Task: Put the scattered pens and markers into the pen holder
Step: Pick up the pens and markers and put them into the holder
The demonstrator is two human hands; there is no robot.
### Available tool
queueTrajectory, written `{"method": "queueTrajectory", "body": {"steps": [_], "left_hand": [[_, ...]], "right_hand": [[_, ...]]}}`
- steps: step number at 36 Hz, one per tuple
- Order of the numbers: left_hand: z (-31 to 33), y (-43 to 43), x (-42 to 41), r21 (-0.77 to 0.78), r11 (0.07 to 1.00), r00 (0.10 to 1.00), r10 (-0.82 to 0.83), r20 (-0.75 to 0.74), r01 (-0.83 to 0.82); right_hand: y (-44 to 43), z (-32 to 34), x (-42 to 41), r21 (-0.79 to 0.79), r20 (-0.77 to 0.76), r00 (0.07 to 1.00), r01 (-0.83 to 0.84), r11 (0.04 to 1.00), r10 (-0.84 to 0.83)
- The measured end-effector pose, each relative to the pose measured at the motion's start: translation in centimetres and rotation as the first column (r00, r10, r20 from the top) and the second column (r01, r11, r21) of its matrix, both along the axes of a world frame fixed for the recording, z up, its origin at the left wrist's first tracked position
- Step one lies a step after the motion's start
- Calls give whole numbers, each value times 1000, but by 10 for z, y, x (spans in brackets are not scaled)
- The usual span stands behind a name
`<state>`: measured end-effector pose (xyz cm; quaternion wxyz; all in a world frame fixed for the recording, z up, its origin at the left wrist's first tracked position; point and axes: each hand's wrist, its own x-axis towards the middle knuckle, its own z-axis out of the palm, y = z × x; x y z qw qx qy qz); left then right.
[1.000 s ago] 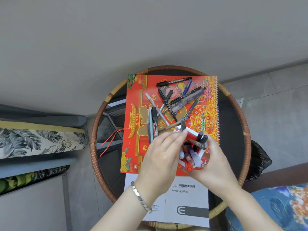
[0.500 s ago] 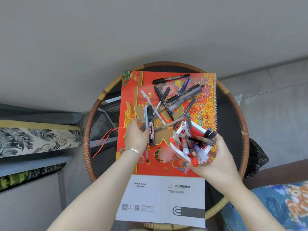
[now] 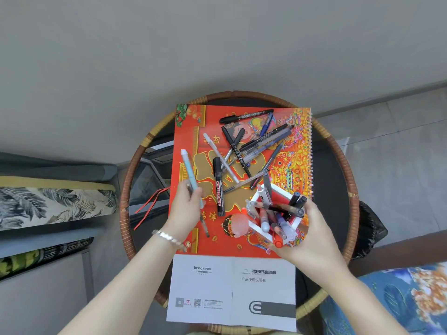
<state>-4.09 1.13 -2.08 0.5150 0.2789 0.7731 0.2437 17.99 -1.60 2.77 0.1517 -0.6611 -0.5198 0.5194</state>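
L hand (image 3: pixel 187 209) fingers pinching light-blue pen (image 3: pixel 191 175) left of centre; R hand (image 3: pixel 312 235) grips tilted pen holder (image 3: pixel 273 211) lower right w/ fingers wrapped — feed tip-first into a gap btwn stems.

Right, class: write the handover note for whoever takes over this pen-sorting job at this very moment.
Left hand: closed on a light blue pen, lifted off the red calendar; a second thin pen seems to be in the same grip.
Right hand: holds the white pen holder, tilted, at the calendar's right edge.
Done: several pens and markers already stand in the holder.
Left: drop in the blue pen, then collect the whiteboard marker and the loose pile farther back on the calendar.
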Motion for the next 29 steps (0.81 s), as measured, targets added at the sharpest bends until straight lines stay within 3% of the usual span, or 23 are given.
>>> {"method": "queueTrajectory", "body": {"steps": [3,6,10,18,29], "left_hand": [[38,-9,0,256,951,976,130,175,-173],[73,-16,0,474,815,909,145,390,-333],[102,-21,10,621,675,878,87,470,-399],[105,-29,34,705,623,913,39,405,-339],[92,-51,39,630,699,902,49,429,-338]], "right_hand": [[0,1,-4,14,0,1000,-20,1000,20],[1,2,-8,19,-13,1000,-26,999,27],[-1,1,-14,37,-21,1000,-21,999,21],[-12,-5,-15,8,13,1000,-7,1000,6],[-22,1,-9,17,-7,999,50,999,-50]]}}
